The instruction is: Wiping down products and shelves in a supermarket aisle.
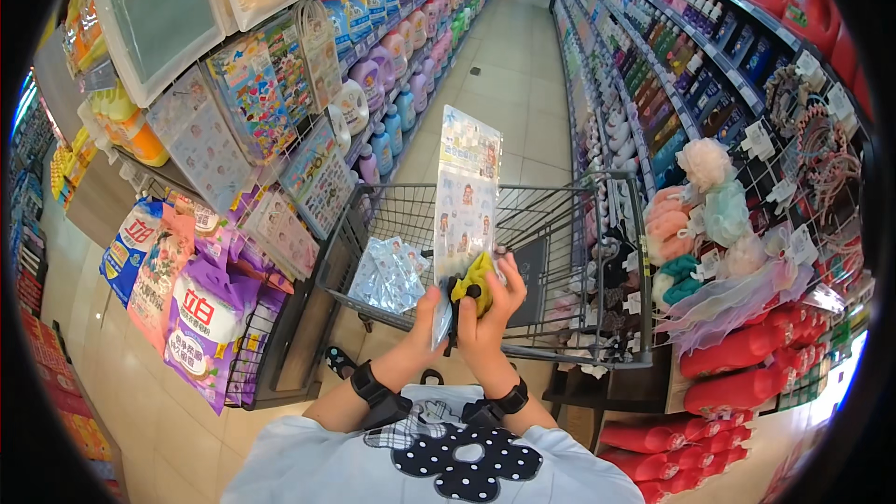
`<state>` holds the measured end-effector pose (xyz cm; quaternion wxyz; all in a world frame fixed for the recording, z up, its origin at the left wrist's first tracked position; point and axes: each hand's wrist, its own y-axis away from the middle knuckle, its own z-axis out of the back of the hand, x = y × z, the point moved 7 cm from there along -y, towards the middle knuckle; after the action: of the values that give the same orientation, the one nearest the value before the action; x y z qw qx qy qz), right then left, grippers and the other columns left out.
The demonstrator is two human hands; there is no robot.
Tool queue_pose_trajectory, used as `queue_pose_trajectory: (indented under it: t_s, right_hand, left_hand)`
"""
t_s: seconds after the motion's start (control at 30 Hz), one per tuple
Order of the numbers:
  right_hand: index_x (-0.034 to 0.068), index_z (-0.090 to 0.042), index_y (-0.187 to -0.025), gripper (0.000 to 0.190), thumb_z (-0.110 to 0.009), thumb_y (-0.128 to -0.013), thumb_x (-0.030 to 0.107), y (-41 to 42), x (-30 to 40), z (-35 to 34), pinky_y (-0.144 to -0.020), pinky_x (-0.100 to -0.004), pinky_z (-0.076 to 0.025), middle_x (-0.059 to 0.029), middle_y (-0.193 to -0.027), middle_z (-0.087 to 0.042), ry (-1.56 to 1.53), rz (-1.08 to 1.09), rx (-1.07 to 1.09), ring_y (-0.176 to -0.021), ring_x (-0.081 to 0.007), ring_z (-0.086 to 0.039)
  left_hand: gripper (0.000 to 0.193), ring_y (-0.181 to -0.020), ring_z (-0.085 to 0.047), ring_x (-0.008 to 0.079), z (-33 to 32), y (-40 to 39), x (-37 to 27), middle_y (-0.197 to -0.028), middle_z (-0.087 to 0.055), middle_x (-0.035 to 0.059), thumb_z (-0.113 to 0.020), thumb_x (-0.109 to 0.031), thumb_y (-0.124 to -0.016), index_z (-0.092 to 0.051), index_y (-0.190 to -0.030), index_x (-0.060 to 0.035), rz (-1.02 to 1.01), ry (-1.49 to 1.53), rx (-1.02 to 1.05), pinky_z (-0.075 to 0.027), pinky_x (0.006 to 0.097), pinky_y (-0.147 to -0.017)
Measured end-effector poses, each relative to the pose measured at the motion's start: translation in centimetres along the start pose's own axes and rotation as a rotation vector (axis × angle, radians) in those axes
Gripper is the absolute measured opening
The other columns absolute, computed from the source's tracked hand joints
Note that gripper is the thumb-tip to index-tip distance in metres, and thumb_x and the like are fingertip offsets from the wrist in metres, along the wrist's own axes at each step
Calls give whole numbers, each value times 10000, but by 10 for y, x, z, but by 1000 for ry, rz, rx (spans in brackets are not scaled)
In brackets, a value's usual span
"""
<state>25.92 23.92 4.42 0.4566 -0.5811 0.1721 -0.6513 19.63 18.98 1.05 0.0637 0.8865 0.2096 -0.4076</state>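
Observation:
Upright in front of me, a clear-wrapped sticker sheet (pixel 463 203) with small cartoon figures is gripped near its lower edge by my left hand (pixel 422 327). My right hand (pixel 493 308) holds a yellow fabric item (pixel 477 285) with a dark strap and a dark round part, close against the sheet; its exact kind I cannot tell. Both hands are over the near side of a wire shopping cart (pixel 483 346). Inside the cart at the left lie several shiny light-blue packets (pixel 387 274).
A rack with sticker packs (pixel 318 175) and detergent bags (pixel 203 325) stands left of the cart. At the right hang mesh bath puffs (pixel 726 213) and hair ties (pixel 826 147), above red bottles (pixel 735 364). Beyond, a tiled aisle (pixel 514 84) runs between shelves of bottles.

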Motion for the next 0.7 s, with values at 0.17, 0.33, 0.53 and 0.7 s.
queue_pose_trajectory:
  t_s: [0.17, 0.33, 0.53, 0.7]
  right_hand:
    - [67, -500, -1164, 483, -618, -726, 231, 0, 15, -9, -959, -500, -287, -186, -1263, -403, -140, -4, 203, -1191, -406, -345]
    - [132, -538, -1139, 583, -707, -626, 352, 0, 48, -12, -931, -529, -295, -170, -1260, -412, -195, 173, 217, -1170, -414, -369]
    - [148, -543, -1130, 512, -675, -652, 275, -8, 51, -7, -948, -548, -246, -177, -1292, -377, -88, 176, 231, -1186, -417, -345]
    - [75, -496, -1152, 452, -541, -716, 187, -21, 31, -2, -990, -527, -195, -206, -1299, -367, -184, 84, 206, -1222, -423, -296]
  left_hand:
    - [851, -1253, -305, 253, 13, -3, 12, -1386, -237, 141, -398, -612, -796, -141, -1368, -36, 83, 220, 13, -284, 364, -1013]
    - [853, -1252, -305, 251, 17, 2, 13, -1383, -237, 140, -402, -611, -795, -141, -1366, -33, 150, 238, 84, -280, 361, -1014]
    - [856, -1251, -305, 250, 15, 26, 19, -1380, -236, 139, -407, -610, -794, -140, -1363, -29, 242, 156, 250, -275, 357, -1014]
    - [858, -1250, -305, 248, -5, -3, 29, -1378, -236, 138, -411, -609, -794, -140, -1361, -26, 137, 63, 168, -271, 354, -1015]
